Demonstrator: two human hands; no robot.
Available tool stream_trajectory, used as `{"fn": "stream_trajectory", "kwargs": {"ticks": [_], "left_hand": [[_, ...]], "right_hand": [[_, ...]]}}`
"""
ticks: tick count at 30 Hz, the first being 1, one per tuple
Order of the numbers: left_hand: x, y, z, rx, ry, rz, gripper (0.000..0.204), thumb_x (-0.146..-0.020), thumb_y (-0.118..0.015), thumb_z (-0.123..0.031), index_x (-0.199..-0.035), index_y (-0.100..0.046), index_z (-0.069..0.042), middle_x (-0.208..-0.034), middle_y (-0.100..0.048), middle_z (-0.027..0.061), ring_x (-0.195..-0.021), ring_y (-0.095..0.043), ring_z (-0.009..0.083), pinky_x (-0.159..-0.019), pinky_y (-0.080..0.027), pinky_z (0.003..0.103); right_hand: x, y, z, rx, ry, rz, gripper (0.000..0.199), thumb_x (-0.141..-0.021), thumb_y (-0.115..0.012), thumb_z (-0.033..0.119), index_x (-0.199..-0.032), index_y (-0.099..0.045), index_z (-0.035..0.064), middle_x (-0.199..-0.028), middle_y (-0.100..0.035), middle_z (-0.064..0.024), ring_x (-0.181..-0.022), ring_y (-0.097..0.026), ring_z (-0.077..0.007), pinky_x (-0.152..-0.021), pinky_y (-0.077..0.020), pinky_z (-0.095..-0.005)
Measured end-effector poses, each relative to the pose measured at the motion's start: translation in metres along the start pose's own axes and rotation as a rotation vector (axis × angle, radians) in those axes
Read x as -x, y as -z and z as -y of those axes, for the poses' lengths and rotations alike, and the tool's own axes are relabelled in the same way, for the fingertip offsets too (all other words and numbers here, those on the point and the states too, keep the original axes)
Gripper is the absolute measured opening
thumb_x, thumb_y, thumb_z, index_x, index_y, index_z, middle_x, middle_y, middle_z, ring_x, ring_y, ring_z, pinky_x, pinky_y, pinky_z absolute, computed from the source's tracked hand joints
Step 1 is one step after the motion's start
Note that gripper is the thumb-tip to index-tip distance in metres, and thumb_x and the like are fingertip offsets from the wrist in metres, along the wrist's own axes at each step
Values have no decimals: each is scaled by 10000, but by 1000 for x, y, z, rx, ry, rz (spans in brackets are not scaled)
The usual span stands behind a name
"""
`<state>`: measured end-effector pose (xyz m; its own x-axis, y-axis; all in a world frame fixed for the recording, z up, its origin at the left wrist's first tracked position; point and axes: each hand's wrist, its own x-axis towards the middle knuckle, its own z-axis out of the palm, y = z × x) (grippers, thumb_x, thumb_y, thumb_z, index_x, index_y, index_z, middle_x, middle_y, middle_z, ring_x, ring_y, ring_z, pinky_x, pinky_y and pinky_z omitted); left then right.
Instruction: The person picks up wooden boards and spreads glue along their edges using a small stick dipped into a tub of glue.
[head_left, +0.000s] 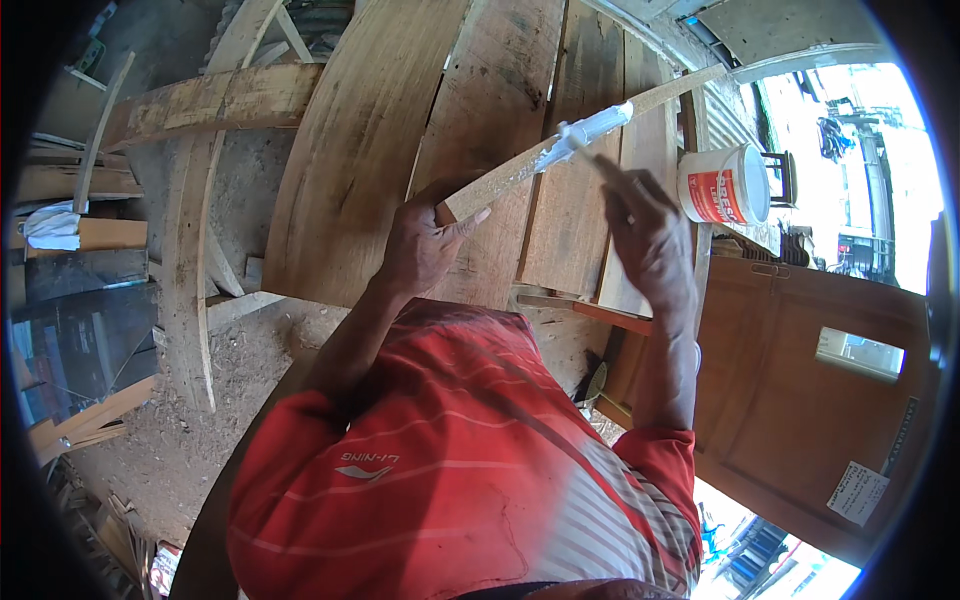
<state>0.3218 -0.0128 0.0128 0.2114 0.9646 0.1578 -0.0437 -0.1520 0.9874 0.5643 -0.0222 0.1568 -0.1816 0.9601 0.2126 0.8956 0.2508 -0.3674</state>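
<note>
The hands are apart. The left hand (425, 243) grips the near end of a wood strip (500, 183), which slants away to the right above the planks (490, 100). The right hand (650, 238) is closed on a blurred tool (606, 166), its tip at the white paste (602, 121) coating the strip's middle. A white bucket (752, 185) with a red label stands just beside the right hand.

1. Wears a red shirt (430, 500) crossed by thin pale stripes.
2. Bears a white curved emblem (365, 472) — with small pale lettering (366, 458) beside it.
3. Shows a grey-and-white striped panel (595, 515) right of the emblem.
4. Has a red left sleeve (285, 430) and right sleeve (662, 456) flanking the emblem — leaves forearms (668, 375) bare.
</note>
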Motion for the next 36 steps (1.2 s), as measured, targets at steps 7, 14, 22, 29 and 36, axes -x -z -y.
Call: {"fn": "stream_trajectory", "kwargs": {"ticks": [7, 14, 22, 29, 36], "left_hand": [[-1, 2, 1, -25, -1, 21, 375, -944, -745, -79, -1306, -652, -50, -1228, -725, 128, -1148, -700, 226, -993, -548, 349], [0, 1, 2, -21, -11, 14, 306, -993, -705, -93, -1285, -664, -10, -1174, -741, 81, -1086, -675, 141, -952, -529, 310], [0, 4, 2, -10, 83, 45, 345, -977, -718, -98, -1310, -641, -48, -1210, -730, 115, -1142, -693, 200, -990, -547, 344], [0, 7, 6, -63, 8, 62, 328, -994, -702, -126, -1303, -637, -40, -1190, -733, 125, -1111, -699, 199, -967, -555, 352], [-1, 9, 9, -106, 12, 70, 324, -997, -689, -144, -1290, -633, -19, -1148, -740, 161, -1058, -723, 247, -914, -565, 371]], "right_hand": [[11, -5, 15, -110, -28, -45, 366, -939, -694, 24, -1290, -722, 125, -931, -695, -101, -745, -703, -232, -648, -532, -392], [26, -17, 47, -132, 35, 26, 362, -927, -723, 60, -1281, -722, 137, -957, -703, -90, -730, -705, -237, -639, -571, -387], [55, -72, 31, -476, -328, -377, 229, -1054, -633, 187, -1185, -664, 2, -931, -743, -96, -800, -705, -147, -763, -563, -304], [30, -142, 31, -1022, -442, -554, 223, -1051, -661, 247, -1106, -646, 31, -909, -704, -21, -683, -528, -45, -636, -438, -224], [15, -158, 59, -865, -243, -617, 127, -1054, -628, 134, -1077, -593, 14, -808, -630, -29, -673, -600, -109, -606, -501, -300]]}}
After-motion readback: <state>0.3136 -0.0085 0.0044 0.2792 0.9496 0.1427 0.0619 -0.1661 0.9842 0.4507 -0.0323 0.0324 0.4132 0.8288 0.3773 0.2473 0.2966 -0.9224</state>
